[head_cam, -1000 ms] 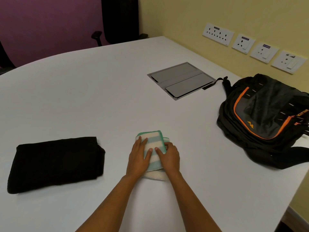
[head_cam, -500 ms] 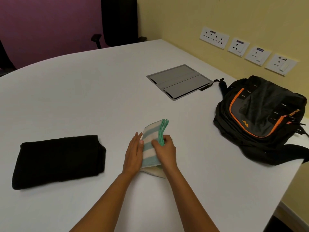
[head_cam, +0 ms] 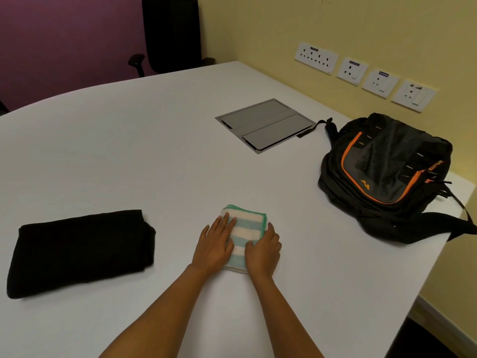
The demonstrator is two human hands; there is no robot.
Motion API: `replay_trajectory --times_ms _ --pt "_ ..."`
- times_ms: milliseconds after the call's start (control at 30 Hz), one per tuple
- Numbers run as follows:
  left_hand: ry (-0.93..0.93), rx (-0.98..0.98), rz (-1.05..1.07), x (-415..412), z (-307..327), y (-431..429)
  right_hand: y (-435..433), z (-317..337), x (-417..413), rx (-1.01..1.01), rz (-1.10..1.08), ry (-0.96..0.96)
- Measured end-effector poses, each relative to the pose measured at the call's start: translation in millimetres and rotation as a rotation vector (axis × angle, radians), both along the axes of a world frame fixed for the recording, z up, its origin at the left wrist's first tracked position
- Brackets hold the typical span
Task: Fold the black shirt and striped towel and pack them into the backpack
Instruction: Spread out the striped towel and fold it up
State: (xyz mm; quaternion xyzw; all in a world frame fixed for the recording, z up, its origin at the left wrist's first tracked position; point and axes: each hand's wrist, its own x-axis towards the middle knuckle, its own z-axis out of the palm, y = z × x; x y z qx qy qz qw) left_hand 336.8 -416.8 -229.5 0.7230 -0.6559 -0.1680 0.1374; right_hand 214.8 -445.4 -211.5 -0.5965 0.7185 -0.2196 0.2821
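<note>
Grip unclenched: left hand [head_cam: 214, 244] and right hand [head_cam: 263, 250] press flat on the folded green-and-white striped towel [head_cam: 242, 223].
On the white table [head_cam: 129, 151], the folded black cloth shirt [head_cam: 80, 251] lies well left, the towel centre-front, and the black-and-orange fabric backpack [head_cam: 387, 171] well right.

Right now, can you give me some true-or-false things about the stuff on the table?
1. The left hand and right hand both touch the towel. True.
2. The shirt is inside the backpack. False: it lies folded on the table, left of the towel.
3. The backpack lies to the right of the towel. True.
4. The towel is spread out wide. False: it is folded small.
</note>
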Motion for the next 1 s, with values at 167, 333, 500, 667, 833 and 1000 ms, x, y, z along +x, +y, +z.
replay_trajectory --times_ms 167,333,500,667,833,1000 --pt "0.002 -0.027 -0.068 -8 0 -11 -2 -6 16 -0.23 0.209 0.189" --pt "-0.045 0.014 -0.076 -10 -21 -10 -4 -45 4 -0.177 0.277 0.333" --pt "-0.022 0.085 0.001 -14 -24 -19 -17 -42 1 -0.014 0.271 0.308" --pt "0.403 0.057 0.301 -19 -5 -22 -29 -25 7 0.064 0.13 0.116" --pt "0.869 -0.053 0.662 6 19 -15 -41 0 9 0.089 0.178 -0.378" --pt "1.212 0.023 0.767 70 55 3 -42 65 30 0.194 0.551 -0.646"
